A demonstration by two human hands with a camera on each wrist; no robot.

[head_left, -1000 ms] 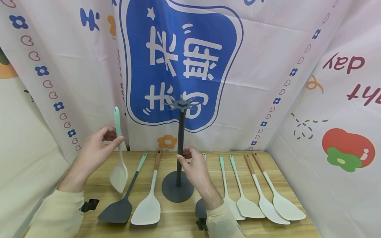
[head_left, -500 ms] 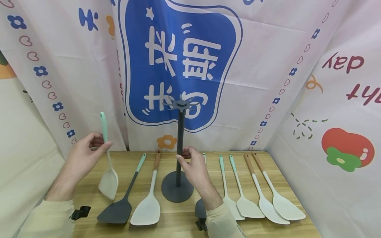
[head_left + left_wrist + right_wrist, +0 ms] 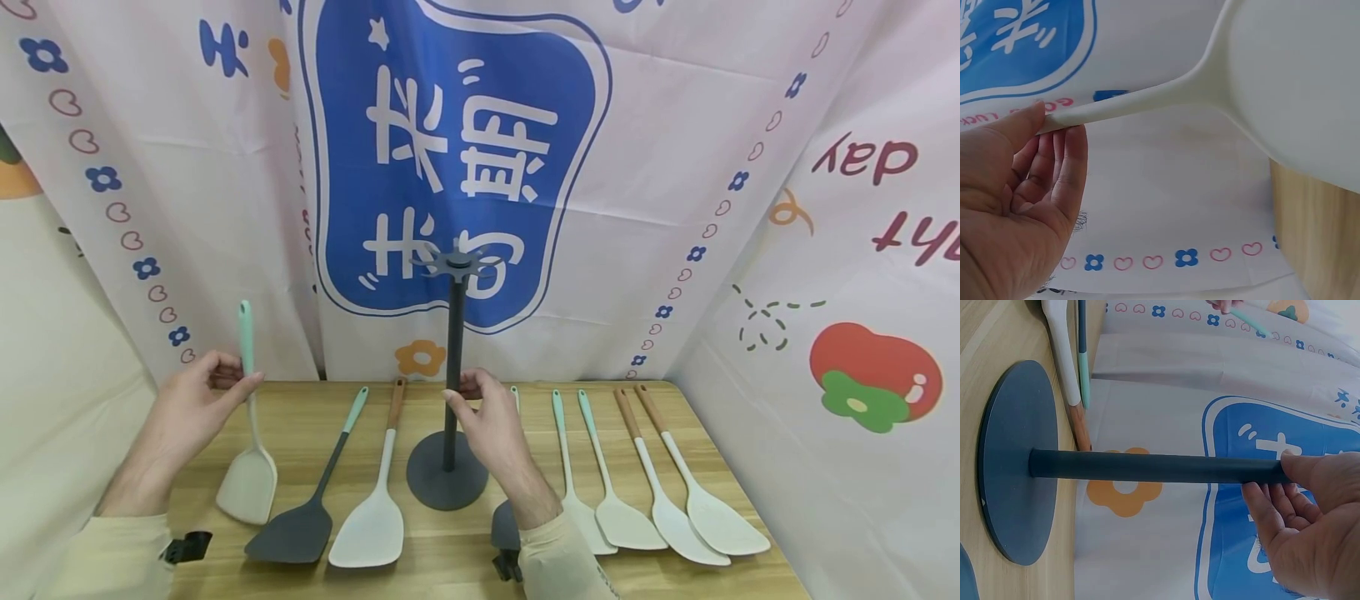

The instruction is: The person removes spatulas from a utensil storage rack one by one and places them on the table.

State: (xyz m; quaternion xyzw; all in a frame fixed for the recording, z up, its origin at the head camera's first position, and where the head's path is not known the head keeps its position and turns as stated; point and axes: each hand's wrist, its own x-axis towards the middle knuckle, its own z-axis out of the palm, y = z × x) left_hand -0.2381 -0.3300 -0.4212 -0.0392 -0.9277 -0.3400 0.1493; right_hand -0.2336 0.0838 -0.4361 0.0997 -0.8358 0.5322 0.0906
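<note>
My left hand (image 3: 191,408) pinches a white spatula (image 3: 249,487) with a mint-green handle between thumb and fingers. The spatula stands nearly upright, handle up, its blade low over the table's left side. In the left wrist view its pale neck (image 3: 1129,103) runs from the fingertips to the broad blade. My right hand (image 3: 491,433) holds the dark grey post of a utensil stand (image 3: 453,350), thumb on one side and fingers on the other. The stand rises upright from a round base, with a ring of hooks on top and nothing hanging there.
A dark grey spatula (image 3: 292,533) and a white one with a wooden handle (image 3: 372,529) lie left of the stand. Several more white spatulas (image 3: 630,525) lie to the right. Another grey blade (image 3: 506,527) is partly behind my right forearm. Printed cloth (image 3: 675,167) encloses the table.
My left hand has carried the mint-handled spatula left and down, away from the stand, and its blade has turned more face-on. The right hand has stayed on the post.
</note>
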